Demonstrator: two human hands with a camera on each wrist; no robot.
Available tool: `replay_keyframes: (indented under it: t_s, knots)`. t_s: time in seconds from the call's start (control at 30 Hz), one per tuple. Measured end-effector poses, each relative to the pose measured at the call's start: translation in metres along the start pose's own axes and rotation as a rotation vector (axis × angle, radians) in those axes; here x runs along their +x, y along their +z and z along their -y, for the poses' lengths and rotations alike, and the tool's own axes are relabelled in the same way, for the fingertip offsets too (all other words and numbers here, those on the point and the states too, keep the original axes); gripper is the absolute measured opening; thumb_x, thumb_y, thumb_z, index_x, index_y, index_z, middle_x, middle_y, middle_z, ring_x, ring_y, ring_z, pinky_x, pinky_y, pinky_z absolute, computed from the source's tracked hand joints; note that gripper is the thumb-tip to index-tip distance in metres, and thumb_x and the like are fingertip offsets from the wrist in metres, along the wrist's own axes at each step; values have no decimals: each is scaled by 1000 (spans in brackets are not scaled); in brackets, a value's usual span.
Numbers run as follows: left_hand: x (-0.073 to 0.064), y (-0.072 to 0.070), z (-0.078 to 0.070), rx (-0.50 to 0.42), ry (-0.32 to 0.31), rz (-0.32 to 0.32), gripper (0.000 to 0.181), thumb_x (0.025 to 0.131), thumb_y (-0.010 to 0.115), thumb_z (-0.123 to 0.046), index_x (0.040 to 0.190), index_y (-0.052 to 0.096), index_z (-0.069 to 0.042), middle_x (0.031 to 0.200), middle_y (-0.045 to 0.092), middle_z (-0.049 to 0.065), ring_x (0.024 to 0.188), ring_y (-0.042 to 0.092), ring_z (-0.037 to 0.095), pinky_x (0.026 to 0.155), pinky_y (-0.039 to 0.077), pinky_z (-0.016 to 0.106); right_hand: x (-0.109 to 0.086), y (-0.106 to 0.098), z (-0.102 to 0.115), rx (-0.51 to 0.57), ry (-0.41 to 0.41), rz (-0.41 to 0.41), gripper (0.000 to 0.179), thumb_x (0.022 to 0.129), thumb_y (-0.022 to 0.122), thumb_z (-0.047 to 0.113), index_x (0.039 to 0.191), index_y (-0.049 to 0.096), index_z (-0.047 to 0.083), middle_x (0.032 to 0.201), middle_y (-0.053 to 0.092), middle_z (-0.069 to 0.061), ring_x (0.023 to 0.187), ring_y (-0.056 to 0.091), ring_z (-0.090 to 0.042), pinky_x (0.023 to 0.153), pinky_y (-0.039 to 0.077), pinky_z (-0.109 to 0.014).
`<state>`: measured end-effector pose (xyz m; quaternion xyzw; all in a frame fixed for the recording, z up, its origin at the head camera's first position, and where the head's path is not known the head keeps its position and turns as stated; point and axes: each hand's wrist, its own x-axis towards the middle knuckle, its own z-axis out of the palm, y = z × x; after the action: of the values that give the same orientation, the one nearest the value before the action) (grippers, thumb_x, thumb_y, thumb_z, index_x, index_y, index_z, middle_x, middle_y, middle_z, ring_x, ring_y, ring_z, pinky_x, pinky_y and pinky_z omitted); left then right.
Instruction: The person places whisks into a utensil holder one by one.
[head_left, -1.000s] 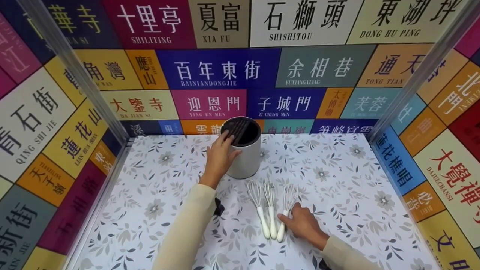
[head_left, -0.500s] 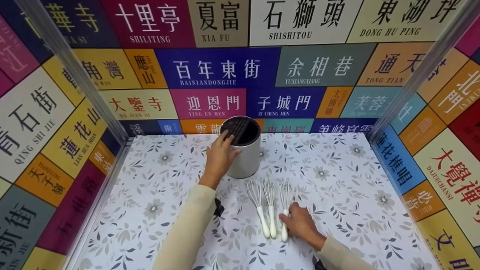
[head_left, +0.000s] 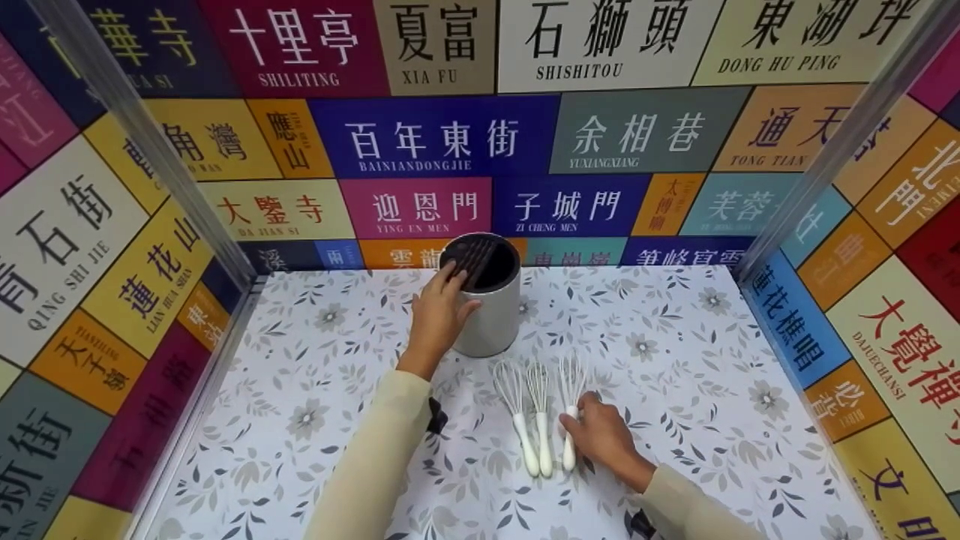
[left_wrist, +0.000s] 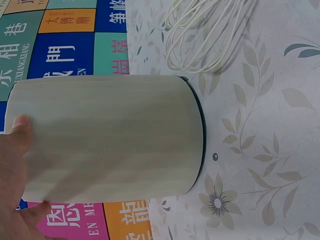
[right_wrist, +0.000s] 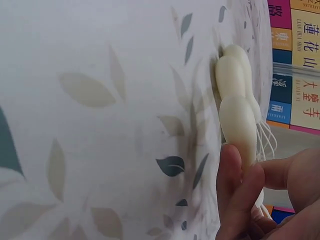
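Note:
A grey cylindrical utensil holder (head_left: 495, 322) with a black slotted top stands upright at the back of the table. My left hand (head_left: 435, 319) grips its left rim, fingers over the edge and thumb against the outer wall (left_wrist: 115, 135). In front of it lie three white whisks, wire ends toward the holder. The left whisk (head_left: 527, 446) and middle whisk (head_left: 544, 450) lie close together. My right hand (head_left: 604, 435) pinches the right whisk (head_left: 568, 454) at its handle, near the wires. The right wrist view shows its handle (right_wrist: 237, 117) between thumb and fingers, overlapping the other handles.
A leaf-and-flower patterned cloth (head_left: 315, 450) covers the table. Colourful printed sign panels (head_left: 435, 135) close off the back and both sides. Metal posts (head_left: 832, 150) stand at the back corners.
The right whisk has swung from a slant to nearly straight and slid slightly toward the holder with my right hand. My left hand stays on the holder.

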<state>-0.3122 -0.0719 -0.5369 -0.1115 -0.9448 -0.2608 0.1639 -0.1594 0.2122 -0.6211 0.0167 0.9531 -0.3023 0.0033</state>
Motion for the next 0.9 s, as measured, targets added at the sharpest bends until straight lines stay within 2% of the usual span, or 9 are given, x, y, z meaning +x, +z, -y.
replay_keyframes:
  t_s: [0.3, 0.6, 0.9]
  knots:
    - [-1, 1, 0, 3, 7, -8, 61, 95, 69, -47, 147, 57, -18, 160, 44, 4, 142, 49, 33, 107, 39, 72, 9, -10, 5, 3, 23, 16, 31, 93, 73, 33, 104, 58, 8, 63, 54, -1, 56, 55, -18, 56, 42, -36]
    - [-1, 3, 1, 8, 9, -10, 61, 95, 68, -47, 147, 57, -18, 160, 44, 4, 141, 49, 33, 107, 39, 71, 15, -23, 12, 100, 26, 65, 33, 98, 69, 32, 115, 57, 7, 63, 62, 2, 46, 59, -13, 51, 44, -33]
    - [-1, 3, 1, 4, 20, -34, 60, 94, 70, -46, 146, 58, -17, 159, 46, 4, 140, 50, 33, 105, 41, 72, 25, -37, 26, 166, 1, 49, 34, 99, 67, 33, 119, 56, 8, 69, 66, 0, 51, 68, -18, 54, 47, -33]
